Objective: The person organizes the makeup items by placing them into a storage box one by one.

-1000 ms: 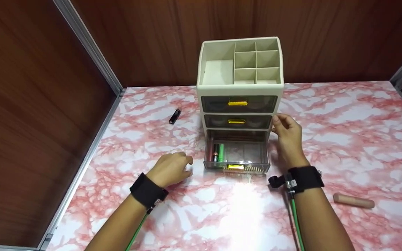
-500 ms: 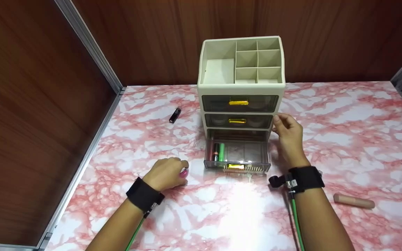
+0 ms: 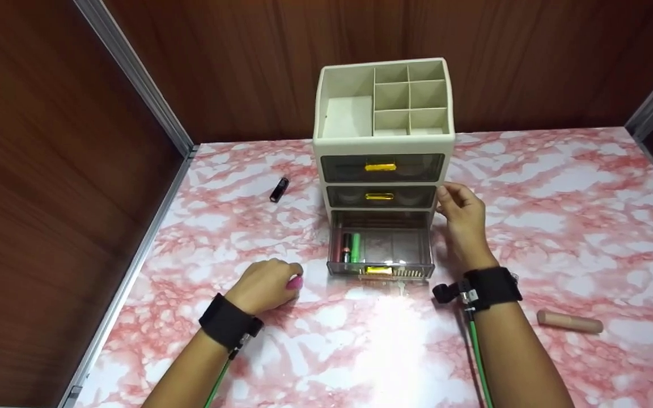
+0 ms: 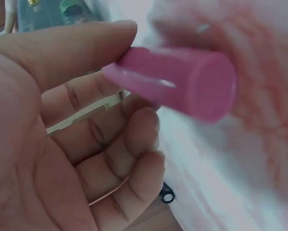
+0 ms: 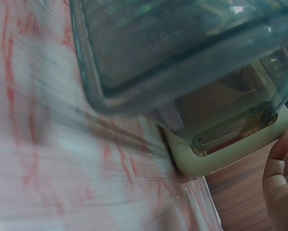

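My left hand [image 3: 264,287] pinches a small pink cylindrical tube [image 4: 182,82] between thumb and fingers, above the table left of the pulled-out drawer. Its flat end faces the left wrist camera. My right hand [image 3: 465,218] touches the right side of a cream drawer organizer [image 3: 383,145], thumb at its front edge; its other fingertips are partly hidden. The clear bottom drawer [image 3: 397,246] is out. On its left side lie a green tube [image 3: 356,247], a black tube [image 3: 347,247] and a reddish one [image 3: 338,246]. Both upper drawers are closed.
A small black tube [image 3: 279,190] lies on the marbled table [image 3: 576,226] left of the organizer. A beige cylindrical tube [image 3: 569,322] lies at the right, beside my right forearm. Dark wood panels [image 3: 236,68] stand behind and at the left.
My left hand has moved slightly left and toward me, and the pink tube has come into sight in it. My right hand keeps its place on the organizer. The head view has shifted slightly.
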Demonstrator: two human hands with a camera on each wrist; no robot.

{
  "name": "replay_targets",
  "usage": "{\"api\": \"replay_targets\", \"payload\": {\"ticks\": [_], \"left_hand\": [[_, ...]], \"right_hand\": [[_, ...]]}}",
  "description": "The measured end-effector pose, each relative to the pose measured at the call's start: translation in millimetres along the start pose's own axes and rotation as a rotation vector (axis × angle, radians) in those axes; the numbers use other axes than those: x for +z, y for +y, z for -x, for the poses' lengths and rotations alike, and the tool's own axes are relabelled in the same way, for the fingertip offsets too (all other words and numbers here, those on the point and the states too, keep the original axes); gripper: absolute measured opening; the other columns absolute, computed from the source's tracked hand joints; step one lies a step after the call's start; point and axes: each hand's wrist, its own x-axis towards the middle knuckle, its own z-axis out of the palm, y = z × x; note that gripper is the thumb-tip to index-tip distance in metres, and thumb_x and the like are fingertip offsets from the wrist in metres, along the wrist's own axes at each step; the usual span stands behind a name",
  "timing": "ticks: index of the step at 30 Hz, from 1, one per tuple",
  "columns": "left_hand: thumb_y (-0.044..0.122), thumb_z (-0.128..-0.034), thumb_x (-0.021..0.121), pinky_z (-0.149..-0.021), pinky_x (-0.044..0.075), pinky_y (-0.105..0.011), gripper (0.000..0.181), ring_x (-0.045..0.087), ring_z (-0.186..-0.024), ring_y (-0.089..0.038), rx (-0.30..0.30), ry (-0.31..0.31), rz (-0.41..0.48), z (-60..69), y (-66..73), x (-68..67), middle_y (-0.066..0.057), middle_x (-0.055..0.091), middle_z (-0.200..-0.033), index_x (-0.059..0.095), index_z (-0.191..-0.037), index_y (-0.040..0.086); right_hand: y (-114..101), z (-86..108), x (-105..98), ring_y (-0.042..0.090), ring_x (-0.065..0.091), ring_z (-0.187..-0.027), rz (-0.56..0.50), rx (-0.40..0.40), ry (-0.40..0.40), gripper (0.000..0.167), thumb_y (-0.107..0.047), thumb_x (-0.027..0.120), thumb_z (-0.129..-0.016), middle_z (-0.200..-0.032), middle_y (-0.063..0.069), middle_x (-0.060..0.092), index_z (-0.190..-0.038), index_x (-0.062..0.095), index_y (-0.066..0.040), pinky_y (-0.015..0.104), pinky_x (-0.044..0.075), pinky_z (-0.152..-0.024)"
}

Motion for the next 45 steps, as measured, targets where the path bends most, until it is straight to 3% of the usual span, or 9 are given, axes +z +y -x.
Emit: {"api": "replay_targets", "payload": {"ticks": [5, 10, 15, 19, 22, 30, 34, 45], "left_hand": [[0.014, -0.0801, 0.074, -0.046, 0.033, -0.028, 0.021, 0.041, -0.055, -0.009, 0.052, 0.083, -0.019, -1.9, 5.3, -10.8, 0.010, 0.038, -0.058, 0.054, -0.073, 0.016], [0.020, -0.0849, 0.075, -0.053, 0.042, -0.028, 0.012, 0.049, -0.063, -0.007, 0.120, 0.165, 0.023, -8.7, 13.1, -24.0, 0.010, 0.056, -0.071, 0.065, -0.091, 0.018], [0.023, -0.0909, 0.071, -0.057, 0.044, -0.025, 0.028, 0.050, -0.062, -0.003, 0.181, 0.250, 0.117, -23.4, 23.0, -40.0, 0.014, 0.061, -0.076, 0.068, -0.117, 0.014], [0.022, -0.0906, 0.072, -0.054, 0.042, -0.023, 0.033, 0.047, -0.055, -0.001, 0.233, 0.337, 0.186, -39.2, 29.7, -46.6, 0.013, 0.062, -0.072, 0.067, -0.121, 0.011], [0.022, -0.0897, 0.073, -0.053, 0.042, -0.023, 0.036, 0.046, -0.053, -0.002, 0.260, 0.378, 0.215, -52.2, 34.1, -46.9, 0.010, 0.066, -0.080, 0.066, -0.123, 0.010], [0.025, -0.0902, 0.072, -0.068, 0.049, -0.029, 0.032, 0.060, -0.070, -0.011, 0.271, 0.337, 0.243, -82.5, 46.2, -39.7, 0.004, 0.068, -0.088, 0.068, -0.118, 0.011], [0.023, -0.0898, 0.073, -0.071, 0.050, -0.028, 0.030, 0.061, -0.070, -0.007, 0.285, 0.327, 0.240, -90.5, 49.5, -36.4, 0.006, 0.068, -0.085, 0.067, -0.117, 0.011], [0.027, -0.0897, 0.073, -0.062, 0.047, -0.026, 0.031, 0.054, -0.063, -0.007, 0.272, 0.311, 0.212, -110.3, 59.9, -21.5, 0.004, 0.068, -0.083, 0.068, -0.115, 0.010]], "right_hand": [[1.9, 1.3, 0.0, 0.021, 0.059, -0.089, -0.002, -0.003, 0.000, 0.026, -0.024, 0.068, -0.092, -0.100, 0.009, 0.064, -0.108, 0.067, -0.003, 0.033, 0.050, -0.082], [3.6, 0.2, 0.6, 0.020, 0.059, -0.087, -0.045, -0.029, 0.000, 0.025, -0.021, 0.069, -0.092, -0.098, 0.010, 0.064, -0.106, 0.067, -0.001, 0.030, 0.052, -0.078], [1.1, -0.5, 1.5, 0.021, 0.059, -0.089, -0.050, -0.011, -0.002, 0.027, -0.022, 0.069, -0.091, -0.100, 0.011, 0.064, -0.107, 0.067, -0.001, 0.031, 0.052, -0.080], [-0.5, -0.2, 1.5, 0.020, 0.059, -0.090, -0.045, 0.003, 0.000, 0.026, -0.023, 0.070, -0.091, -0.101, 0.010, 0.064, -0.107, 0.067, -0.002, 0.031, 0.051, -0.081], [-0.7, -0.1, 1.6, 0.020, 0.058, -0.089, -0.047, -0.004, 0.003, 0.024, -0.020, 0.069, -0.091, -0.100, 0.009, 0.064, -0.107, 0.067, -0.002, 0.031, 0.051, -0.080], [0.5, -0.4, 0.9, 0.018, 0.058, -0.087, -0.026, -0.023, 0.010, 0.020, -0.018, 0.067, -0.093, -0.099, 0.006, 0.065, -0.106, 0.067, -0.003, 0.031, 0.052, -0.077], [1.5, -0.6, 1.8, 0.019, 0.059, -0.087, -0.034, -0.018, 0.004, 0.021, -0.017, 0.067, -0.093, -0.099, 0.007, 0.065, -0.106, 0.067, -0.001, 0.030, 0.052, -0.077], [-0.7, -1.1, 1.3, 0.018, 0.058, -0.084, -0.052, -0.002, 0.008, 0.013, -0.012, 0.065, -0.094, -0.096, 0.005, 0.065, -0.104, 0.068, -0.002, 0.031, 0.052, -0.077]]}}
